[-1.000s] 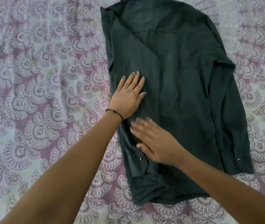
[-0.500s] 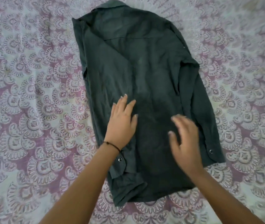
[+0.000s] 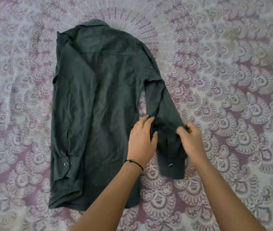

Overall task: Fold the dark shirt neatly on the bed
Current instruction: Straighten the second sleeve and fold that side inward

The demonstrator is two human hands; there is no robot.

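Observation:
The dark shirt point(image 3: 95, 104) lies back-up on the bed, collar at the far end. Its left sleeve is folded in over the body, the cuff with a snap near the left hem. The right sleeve point(image 3: 164, 104) angles out to the right, and its cuff point(image 3: 172, 165) hangs lifted a little off the sheet. My left hand point(image 3: 141, 142), a black cord on its wrist, grips the sleeve's inner edge with fingers curled. My right hand point(image 3: 190, 139) pinches the sleeve's outer edge above the cuff.
The bed is covered by a purple and white patterned sheet point(image 3: 232, 80) that fills the whole view. Nothing else lies on it around the shirt.
Both hands left the shirt's body and moved right, taking hold of the right sleeve near its cuff. The sleeve has swung out from the body. The camera view shifted, so the shirt sits further left.

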